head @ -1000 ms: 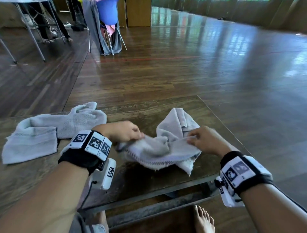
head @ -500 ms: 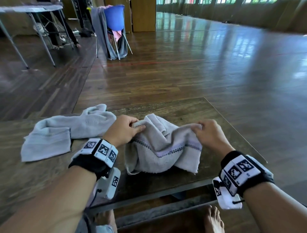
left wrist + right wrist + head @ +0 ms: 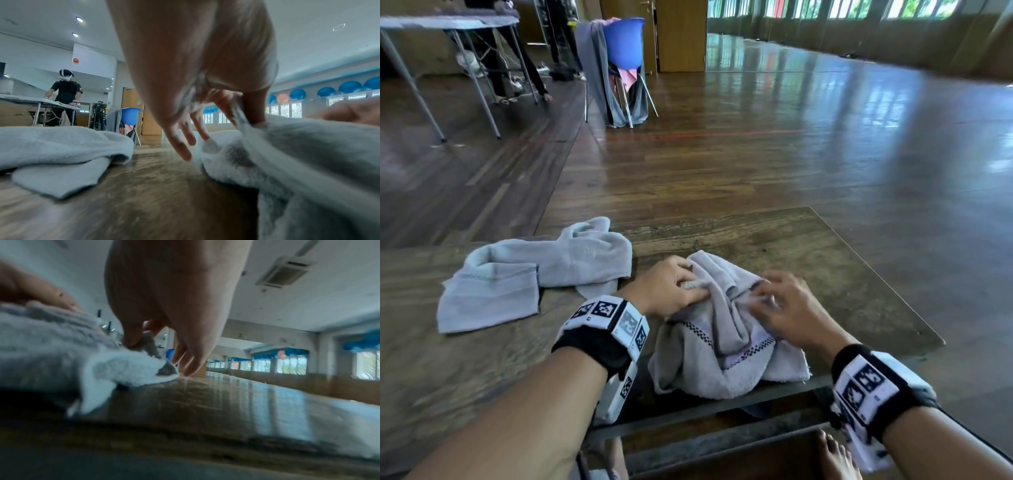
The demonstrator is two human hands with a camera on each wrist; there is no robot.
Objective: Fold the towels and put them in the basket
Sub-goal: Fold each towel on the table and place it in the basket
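A grey towel with a checkered border (image 3: 726, 349) lies bunched at the near edge of the wooden table (image 3: 842, 274). My left hand (image 3: 671, 291) pinches a fold at its far left, thumb and forefinger on the cloth (image 3: 244, 120), the other fingers (image 3: 180, 146) hanging straight. My right hand (image 3: 784, 308) pinches the far right edge between thumb and forefinger (image 3: 137, 340). The two hands are close together over the bunched middle. A second, pale blue-grey towel (image 3: 527, 274) lies crumpled to the left (image 3: 57, 154). No basket is in view.
The table's right edge (image 3: 876, 274) and near edge are close to the towel. My bare foot (image 3: 835, 455) shows under the table. Far back stand a blue chair draped with grey cloth (image 3: 619, 68) and a folding table (image 3: 448, 24) with a person (image 3: 63, 95) beside it.
Both hands have moved inward along the towel's far edge, so they now sit close together. The towel is more bunched in the middle. The head view has tipped up slightly.
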